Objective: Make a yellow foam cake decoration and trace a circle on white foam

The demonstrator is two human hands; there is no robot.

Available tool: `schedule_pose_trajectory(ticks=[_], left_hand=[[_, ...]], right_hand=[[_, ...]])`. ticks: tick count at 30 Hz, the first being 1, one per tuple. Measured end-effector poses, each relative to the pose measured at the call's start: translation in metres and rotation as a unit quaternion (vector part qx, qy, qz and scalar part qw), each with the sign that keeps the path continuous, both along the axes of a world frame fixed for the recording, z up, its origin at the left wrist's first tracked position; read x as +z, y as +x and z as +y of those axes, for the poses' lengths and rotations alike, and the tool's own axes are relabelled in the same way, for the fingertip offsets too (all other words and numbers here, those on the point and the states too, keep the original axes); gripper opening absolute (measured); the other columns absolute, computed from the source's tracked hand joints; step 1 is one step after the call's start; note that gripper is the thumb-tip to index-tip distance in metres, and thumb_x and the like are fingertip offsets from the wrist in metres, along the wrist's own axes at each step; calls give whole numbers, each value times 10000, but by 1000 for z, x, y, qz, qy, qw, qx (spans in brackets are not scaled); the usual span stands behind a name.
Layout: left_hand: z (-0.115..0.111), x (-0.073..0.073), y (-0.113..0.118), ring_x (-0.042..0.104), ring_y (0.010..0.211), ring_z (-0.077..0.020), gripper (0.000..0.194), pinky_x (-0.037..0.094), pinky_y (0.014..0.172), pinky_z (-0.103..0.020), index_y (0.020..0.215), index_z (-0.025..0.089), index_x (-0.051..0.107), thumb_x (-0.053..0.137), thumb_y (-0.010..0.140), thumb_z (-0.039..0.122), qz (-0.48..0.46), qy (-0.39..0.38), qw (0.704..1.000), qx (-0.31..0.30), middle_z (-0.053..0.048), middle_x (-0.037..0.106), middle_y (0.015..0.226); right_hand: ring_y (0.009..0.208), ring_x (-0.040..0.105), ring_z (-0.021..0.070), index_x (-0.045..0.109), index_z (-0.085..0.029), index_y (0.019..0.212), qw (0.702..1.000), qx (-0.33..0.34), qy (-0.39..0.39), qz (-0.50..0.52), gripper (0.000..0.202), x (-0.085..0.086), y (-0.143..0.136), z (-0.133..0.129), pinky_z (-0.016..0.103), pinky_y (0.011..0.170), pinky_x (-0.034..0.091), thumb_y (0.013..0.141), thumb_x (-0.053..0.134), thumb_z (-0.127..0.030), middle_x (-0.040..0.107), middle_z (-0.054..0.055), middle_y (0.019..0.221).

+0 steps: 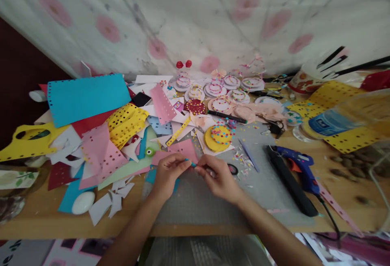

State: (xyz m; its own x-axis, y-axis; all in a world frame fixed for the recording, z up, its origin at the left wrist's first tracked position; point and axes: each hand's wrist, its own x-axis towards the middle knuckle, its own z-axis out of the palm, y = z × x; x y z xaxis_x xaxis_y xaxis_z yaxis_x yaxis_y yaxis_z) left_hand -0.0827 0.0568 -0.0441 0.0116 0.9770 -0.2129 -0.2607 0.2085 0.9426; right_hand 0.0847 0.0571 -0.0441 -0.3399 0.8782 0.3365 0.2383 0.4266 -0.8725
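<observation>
A small blue strip [191,162] is pinched between my two hands over the grey cutting mat [207,213]. My left hand [170,173] grips its left end with thumb and forefinger. At its right end my right hand [219,176] closes its fingertips on the same strip. Just beyond the hands lie a pink paper piece [184,149] and a yellow disc decorated with small coloured stars [215,140]. Black-handled scissors [233,169] lie partly hidden beside my right hand.
Coloured paper scraps [100,152] and a blue sheet [89,97] cover the left side. Decorated paper hats [215,89] stand at the back. To the right are a blue glue gun [300,162], a long black object [291,182] and a bottle [338,119].
</observation>
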Motion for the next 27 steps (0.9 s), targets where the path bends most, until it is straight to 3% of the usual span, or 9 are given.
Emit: schedule_pose_trajectory(ticks=[5,9,12,14,17,19,21,24,27], left_hand=[[-15,12,7,560,576,-87,217,456,579,-176,628,156,693,851,597,301,-103,-55,993,3,20,632,588],[-24,18,20,566,627,-89,230,466,640,-180,665,167,704,824,644,362,-134,-55,989,-2,16,642,639],[-35,20,29,616,802,-131,249,478,789,-220,850,187,734,774,717,393,-73,-18,997,-11,-10,692,789],[-43,18,30,617,821,-137,226,475,787,-222,851,191,725,767,728,376,-7,-2,1000,3,-7,696,806],[-53,15,25,606,769,-136,184,474,729,-225,792,186,687,732,760,362,70,0,997,24,-1,683,783],[-57,17,20,601,769,-142,152,471,721,-238,813,188,661,684,805,338,134,36,990,3,-2,670,795],[-59,21,15,594,797,-153,109,459,741,-258,815,188,634,631,848,291,226,118,966,-44,-10,653,810],[-60,28,9,572,836,-178,104,426,786,-301,782,183,606,580,878,213,376,246,884,-129,-22,633,806],[-62,29,7,568,832,-191,115,409,789,-323,778,182,594,551,885,171,453,282,828,-172,-24,628,790]], right_hand=[[543,419,95,457,-198,693,995,58,-38,-67,257,6,1,-19,219,517,313,944,466,-255,450,-42,605],[515,389,93,403,-203,639,999,-6,3,-36,311,3,-3,-34,228,505,276,946,441,-237,410,-47,565],[516,397,99,393,-207,628,995,-97,26,1,320,-3,-8,-45,232,505,283,944,437,-233,423,-40,562],[520,401,103,398,-209,637,993,-112,37,2,309,-5,-11,-52,234,503,284,944,430,-227,430,-36,569],[527,405,101,409,-207,659,998,-57,18,-23,291,-5,-9,-60,232,507,286,948,434,-234,433,-39,584],[568,438,107,442,-203,690,999,-19,-16,-38,260,-2,-5,-64,232,540,314,942,464,-263,462,-33,617],[633,481,121,490,-196,756,998,-16,-45,-33,193,3,1,-66,239,593,356,918,522,-297,509,-18,681],[686,512,129,527,-188,851,996,-41,-76,-3,119,7,10,-66,247,641,400,904,550,-292,552,0,760],[684,515,123,538,-190,832,995,-17,-99,18,117,6,14,-65,239,643,412,926,509,-253,552,-2,751]])
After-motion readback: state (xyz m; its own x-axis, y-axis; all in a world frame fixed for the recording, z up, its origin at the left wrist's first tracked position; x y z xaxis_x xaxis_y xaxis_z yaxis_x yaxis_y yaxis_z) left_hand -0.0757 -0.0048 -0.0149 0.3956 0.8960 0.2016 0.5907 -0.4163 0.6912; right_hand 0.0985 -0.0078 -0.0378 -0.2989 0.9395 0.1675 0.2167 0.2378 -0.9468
